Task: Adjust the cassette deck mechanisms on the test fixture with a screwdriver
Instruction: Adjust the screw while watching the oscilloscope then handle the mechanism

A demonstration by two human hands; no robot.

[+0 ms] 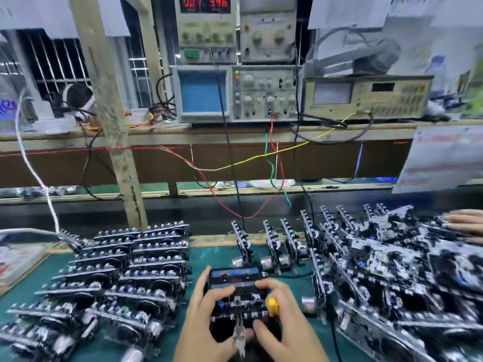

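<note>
A cassette deck mechanism (236,286) with a blue-labelled cassette in it sits on the test fixture at the front middle of the green mat. My left hand (203,317) grips its left side, thumb along the edge and fingers curled over the top. My right hand (282,322) holds the right side, with the yellow screwdriver handle (273,305) tucked under its fingers. The screwdriver's tip is hidden. A metal clip (239,335) hangs from the front of the fixture between my hands.
Stacked rows of deck mechanisms (125,273) fill the mat on the left. A denser pile of deck mechanisms (392,270) lies on the right, where another person's hand (465,222) rests. An oscilloscope (203,94) and meters stand on the shelf behind, with wires (235,163) hanging down.
</note>
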